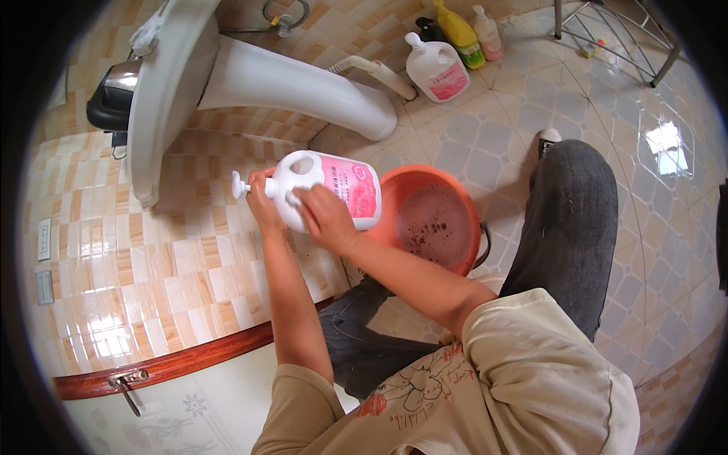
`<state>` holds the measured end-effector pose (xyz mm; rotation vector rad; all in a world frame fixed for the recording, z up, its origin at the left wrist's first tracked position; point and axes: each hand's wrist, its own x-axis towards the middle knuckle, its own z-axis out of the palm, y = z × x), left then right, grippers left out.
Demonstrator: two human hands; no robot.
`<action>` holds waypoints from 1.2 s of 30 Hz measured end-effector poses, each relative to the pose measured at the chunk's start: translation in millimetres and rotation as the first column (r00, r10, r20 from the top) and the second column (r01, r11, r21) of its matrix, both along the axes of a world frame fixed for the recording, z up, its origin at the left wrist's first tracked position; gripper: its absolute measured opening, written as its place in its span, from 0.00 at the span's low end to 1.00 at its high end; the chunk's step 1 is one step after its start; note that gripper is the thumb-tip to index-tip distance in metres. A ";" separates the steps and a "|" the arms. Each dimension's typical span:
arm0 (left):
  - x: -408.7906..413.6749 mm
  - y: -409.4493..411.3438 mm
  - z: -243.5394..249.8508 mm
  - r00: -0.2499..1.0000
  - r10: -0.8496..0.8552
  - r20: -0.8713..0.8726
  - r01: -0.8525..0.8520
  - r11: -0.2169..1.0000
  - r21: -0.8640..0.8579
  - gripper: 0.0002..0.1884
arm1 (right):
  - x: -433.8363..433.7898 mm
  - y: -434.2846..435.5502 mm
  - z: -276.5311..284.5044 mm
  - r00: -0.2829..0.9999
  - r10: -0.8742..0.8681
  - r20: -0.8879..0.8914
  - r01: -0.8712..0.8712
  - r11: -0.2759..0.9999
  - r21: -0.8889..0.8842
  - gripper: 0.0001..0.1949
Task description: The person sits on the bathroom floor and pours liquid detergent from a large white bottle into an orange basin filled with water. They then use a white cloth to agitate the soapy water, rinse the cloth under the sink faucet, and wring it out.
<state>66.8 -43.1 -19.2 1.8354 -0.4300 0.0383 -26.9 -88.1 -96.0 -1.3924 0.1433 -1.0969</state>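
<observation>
A large white pump bottle (307, 193) with a pink label bearing writing is tilted on its side, its pump head towards the left. My left hand (263, 196) is wrapped around the bottle's neck, just below the pump. Against the bottle's shoulder, my right hand (327, 213) pinches a small greyish pad (292, 197); its exact kind is hard to make out. Just beyond the bottle's base stands an orange bucket (469, 199) with a dark handle. Murky, foamy water (426, 227) lies in it. The bottle overlaps the bucket's left rim in this view.
Upper left stands a white pedestal washbasin (284, 79) with a drain hose (375, 68). By the wall are a second white pump bottle (438, 68), a yellow bottle (463, 34) and others. A metal rack (614, 40) is upper right. A wood-edged door (187, 352) with a handle is lower left.
</observation>
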 end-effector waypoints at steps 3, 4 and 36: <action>-3.3 -0.3 -3.6 1.000 -0.002 -0.006 0.002 0.999 -0.036 0.15 | 36.9 -35.7 -6.2 0.993 0.027 -0.113 0.009 0.952 0.307 0.09; -2.1 -0.6 0.1 0.999 -0.039 0.001 0.039 0.999 -0.001 0.15 | 50.3 -52.1 -19.9 0.990 -0.050 -0.132 0.081 0.967 0.241 0.09; -12.8 3.5 -2.7 0.995 -0.072 0.074 0.074 0.997 -0.025 0.12 | 55.7 -79.9 6.4 0.893 0.195 -0.406 -0.178 0.981 0.079 0.15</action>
